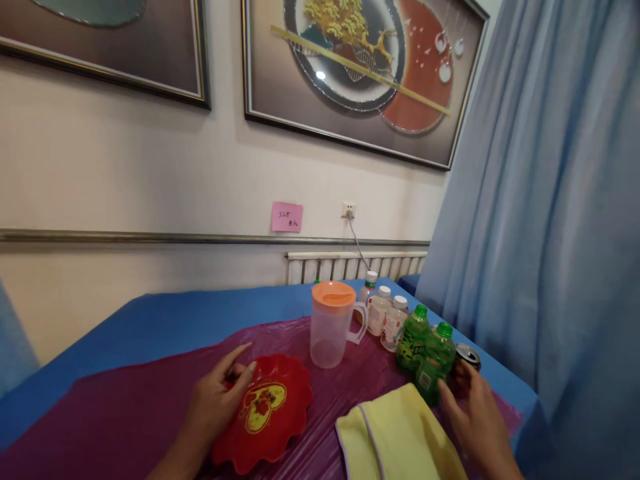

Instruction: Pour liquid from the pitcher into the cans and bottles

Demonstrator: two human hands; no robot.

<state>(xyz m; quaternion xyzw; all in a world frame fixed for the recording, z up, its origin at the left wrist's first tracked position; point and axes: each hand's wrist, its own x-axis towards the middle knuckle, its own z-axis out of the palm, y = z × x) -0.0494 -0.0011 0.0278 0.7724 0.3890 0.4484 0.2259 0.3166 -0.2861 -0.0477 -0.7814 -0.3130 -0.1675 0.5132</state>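
Observation:
My left hand is over the left rim of a red scalloped plate with a yellow design. Its thumb and index finger are apart, and I cannot tell whether it touches the rim. On the right, my right hand has its thumb and fingers apart, in front of a dark drink can. The thumb is close to a green bottle; contact with either is unclear. A yellow cloth lies folded between the hands. Behind it stands a clear plastic pitcher with an orange lid.
Another green bottle and several white-capped bottles stand in a row right of the pitcher. Purple plastic sheeting covers part of the blue table. A radiator and a plugged-in cord are behind; a blue curtain hangs at right.

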